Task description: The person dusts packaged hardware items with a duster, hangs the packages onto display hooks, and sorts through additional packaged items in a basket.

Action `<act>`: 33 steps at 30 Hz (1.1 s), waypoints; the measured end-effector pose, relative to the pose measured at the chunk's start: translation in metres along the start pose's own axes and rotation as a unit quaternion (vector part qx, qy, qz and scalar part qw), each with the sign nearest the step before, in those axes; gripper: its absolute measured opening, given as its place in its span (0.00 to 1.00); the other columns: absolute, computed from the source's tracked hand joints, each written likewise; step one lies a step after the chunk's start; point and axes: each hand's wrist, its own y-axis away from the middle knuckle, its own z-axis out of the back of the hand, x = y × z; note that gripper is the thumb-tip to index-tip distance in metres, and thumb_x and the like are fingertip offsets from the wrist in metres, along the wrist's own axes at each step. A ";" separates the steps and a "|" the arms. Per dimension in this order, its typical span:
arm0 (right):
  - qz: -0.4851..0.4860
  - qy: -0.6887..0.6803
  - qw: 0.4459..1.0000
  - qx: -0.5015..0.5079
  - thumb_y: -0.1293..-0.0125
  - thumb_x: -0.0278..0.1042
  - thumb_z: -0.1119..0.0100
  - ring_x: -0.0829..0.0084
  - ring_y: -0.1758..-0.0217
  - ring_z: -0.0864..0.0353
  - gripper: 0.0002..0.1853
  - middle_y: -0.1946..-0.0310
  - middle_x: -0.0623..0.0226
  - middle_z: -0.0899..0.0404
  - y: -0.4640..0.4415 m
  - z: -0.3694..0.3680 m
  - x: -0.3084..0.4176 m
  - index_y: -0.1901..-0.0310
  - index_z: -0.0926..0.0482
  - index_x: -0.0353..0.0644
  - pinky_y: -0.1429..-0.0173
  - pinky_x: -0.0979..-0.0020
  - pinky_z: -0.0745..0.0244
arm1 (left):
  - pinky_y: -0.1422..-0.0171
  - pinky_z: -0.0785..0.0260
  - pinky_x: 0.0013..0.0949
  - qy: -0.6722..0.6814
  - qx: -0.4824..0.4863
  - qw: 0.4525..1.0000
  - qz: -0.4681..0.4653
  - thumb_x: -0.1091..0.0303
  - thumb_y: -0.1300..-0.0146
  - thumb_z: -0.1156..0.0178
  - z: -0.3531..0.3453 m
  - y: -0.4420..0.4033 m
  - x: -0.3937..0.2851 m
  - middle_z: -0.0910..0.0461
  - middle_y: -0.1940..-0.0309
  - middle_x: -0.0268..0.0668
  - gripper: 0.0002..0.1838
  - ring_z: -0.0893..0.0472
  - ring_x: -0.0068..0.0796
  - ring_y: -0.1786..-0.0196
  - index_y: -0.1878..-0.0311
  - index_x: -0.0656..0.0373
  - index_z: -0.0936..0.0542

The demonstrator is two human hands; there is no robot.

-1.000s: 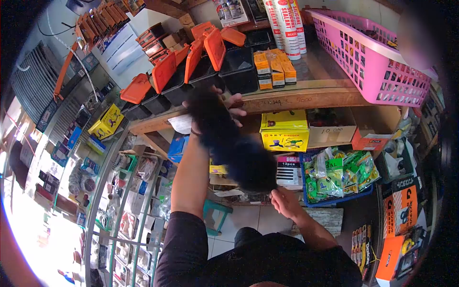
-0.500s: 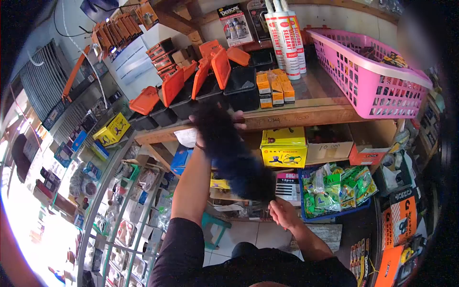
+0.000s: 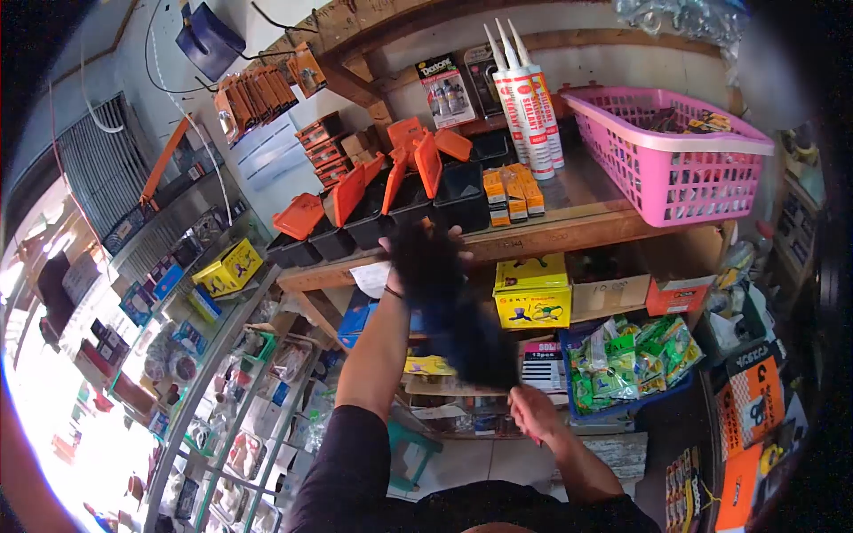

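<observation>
A dark, fluffy black-and-navy duster point(image 3: 453, 311) slants across the middle of the view, its pile blurred. At its lower end my right hand point(image 3: 535, 414) is closed, fingers wrapped around the narrow end. My left hand point(image 3: 392, 272) is at the upper end, mostly hidden behind the pile; its fingertips show on both sides of the duster. Just beyond that end stand black bins point(image 3: 371, 233) with raised orange lids point(image 3: 350, 194), along the front of the wooden shelf point(image 3: 586, 224).
Sealant tubes point(image 3: 530, 115), small orange boxes point(image 3: 515, 197) and a pink basket point(image 3: 662, 169) stand on the shelf. Below are a yellow box point(image 3: 531, 293) and a blue basket point(image 3: 622, 410) of green packets. A glass display case point(image 3: 191, 391) runs along the left; a teal stool point(image 3: 410, 457) is underneath.
The camera view has shifted, so the shelf sits lower in the picture. Both hands keep hold of the duster at much the same slant.
</observation>
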 end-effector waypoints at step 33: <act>-0.111 0.015 0.993 -0.033 0.34 0.44 0.59 0.84 0.87 0.38 0.16 0.86 0.74 0.35 0.139 -0.116 -0.009 0.74 0.33 0.41 0.85 0.80 0.43 | 0.50 0.34 0.54 0.038 -0.293 0.945 -0.138 0.29 0.49 0.63 -0.160 0.136 0.030 0.37 0.43 0.43 0.41 0.30 0.54 0.51 0.40 0.52 0.42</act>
